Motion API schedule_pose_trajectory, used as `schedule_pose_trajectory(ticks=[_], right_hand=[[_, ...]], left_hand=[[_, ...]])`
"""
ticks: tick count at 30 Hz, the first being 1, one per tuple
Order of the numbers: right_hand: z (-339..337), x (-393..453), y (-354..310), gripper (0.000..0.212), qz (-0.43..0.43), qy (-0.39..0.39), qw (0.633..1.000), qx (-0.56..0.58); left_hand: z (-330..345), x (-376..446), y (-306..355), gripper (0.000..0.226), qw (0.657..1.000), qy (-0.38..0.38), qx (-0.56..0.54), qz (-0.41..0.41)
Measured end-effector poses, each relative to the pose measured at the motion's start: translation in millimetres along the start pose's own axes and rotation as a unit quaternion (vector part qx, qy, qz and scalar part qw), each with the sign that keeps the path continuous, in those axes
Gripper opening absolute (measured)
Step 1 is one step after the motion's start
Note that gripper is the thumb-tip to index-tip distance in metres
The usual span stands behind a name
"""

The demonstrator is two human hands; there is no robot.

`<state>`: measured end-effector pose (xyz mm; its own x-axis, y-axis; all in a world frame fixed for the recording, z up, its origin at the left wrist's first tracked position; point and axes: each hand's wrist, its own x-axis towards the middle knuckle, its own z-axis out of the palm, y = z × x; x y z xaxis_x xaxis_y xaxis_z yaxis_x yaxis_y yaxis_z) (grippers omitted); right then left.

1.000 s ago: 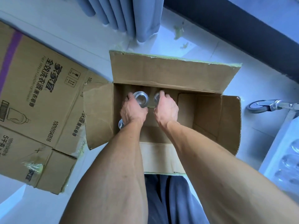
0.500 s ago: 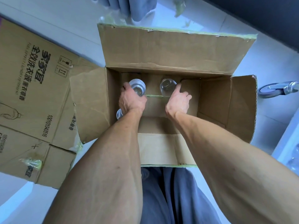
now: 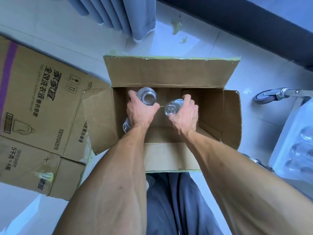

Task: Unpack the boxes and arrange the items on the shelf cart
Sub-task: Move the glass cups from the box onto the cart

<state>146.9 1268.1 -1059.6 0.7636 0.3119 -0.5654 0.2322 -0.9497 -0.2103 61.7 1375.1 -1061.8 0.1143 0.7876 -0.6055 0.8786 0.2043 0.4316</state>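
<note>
An open cardboard box (image 3: 169,73) stands on the floor in front of me, flaps spread. Inside it, my left hand (image 3: 140,111) grips a clear glass cup (image 3: 147,96) seen from above. My right hand (image 3: 184,114) grips a second clear glass cup (image 3: 172,106), tilted a little to the left. A third glass (image 3: 126,128) shows partly beneath my left wrist at the box's left wall. The shelf cart (image 3: 294,133) stands at the right edge, its white tray holding several clear glasses.
A closed printed carton (image 3: 39,116) lies to the left, touching the open box's left flap. A cart caster wheel (image 3: 265,98) sits right of the box. A grey curtain (image 3: 122,12) hangs behind. My trouser legs (image 3: 177,200) are below.
Both hands have closed round the glasses. The right-hand glass has come up and tilted, and the right hand now wraps it rather than touching it with fingertips.
</note>
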Motion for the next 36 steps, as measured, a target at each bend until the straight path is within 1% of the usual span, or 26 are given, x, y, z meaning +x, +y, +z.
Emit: schedule_pose_trajectory(ticks=[4, 7, 9, 12, 15, 19, 21, 24, 25, 28, 32, 34, 36], right_hand=[[-29, -15, 0, 0.061, 0.002, 0.01, 1.0, 0.016], [-51, -22, -6, 0.056, 0.017, 0.016, 0.997, 0.069], [-67, -27, -10, 0.056, 0.015, 0.019, 0.997, 0.079], [-84, -32, -15, 0.057, 0.008, 0.026, 0.994, 0.108], [-100, -31, -14, 0.059, 0.001, 0.018, 0.988, 0.153], [-115, -28, -3, 0.07, 0.003, -0.023, 0.978, 0.209], [-120, -30, 1, 0.074, 0.004, -0.026, 0.973, 0.23], [-123, -31, 5, 0.092, 0.048, -0.049, 0.963, 0.26], [-123, -31, 5, 0.094, 0.066, -0.056, 0.958, 0.272], [-121, -38, 5, 0.085, 0.083, -0.071, 0.95, 0.291], [-114, -53, 6, 0.058, 0.089, -0.078, 0.946, 0.303], [-113, -58, 10, 0.05, 0.107, -0.072, 0.934, 0.334], [-115, -59, 16, 0.041, 0.125, -0.076, 0.918, 0.369]], left_hand=[[-21, -24, 13, 0.061, 0.999, -0.02, -0.005, 0.042], [-39, -41, 20, 0.057, 0.995, -0.033, 0.032, 0.085], [-50, -52, 24, 0.057, 0.99, -0.045, 0.065, 0.115], [-63, -63, 25, 0.058, 0.988, -0.064, 0.069, 0.126], [-73, -72, 30, 0.058, 0.992, -0.073, 0.018, 0.097], [-77, -70, 37, 0.056, 0.991, -0.097, -0.091, 0.001], [-77, -67, 37, 0.055, 0.987, -0.106, -0.119, -0.015], [-78, -68, 37, 0.054, 0.983, -0.123, -0.134, -0.031], [-77, -70, 37, 0.056, 0.978, -0.134, -0.153, -0.042], [-71, -81, 38, 0.06, 0.965, -0.156, -0.2, -0.073], [-60, -99, 42, 0.058, 0.961, -0.134, -0.219, -0.104], [-57, -106, 42, 0.06, 0.952, -0.133, -0.241, -0.131], [-55, -111, 41, 0.066, 0.947, -0.131, -0.25, -0.155]])
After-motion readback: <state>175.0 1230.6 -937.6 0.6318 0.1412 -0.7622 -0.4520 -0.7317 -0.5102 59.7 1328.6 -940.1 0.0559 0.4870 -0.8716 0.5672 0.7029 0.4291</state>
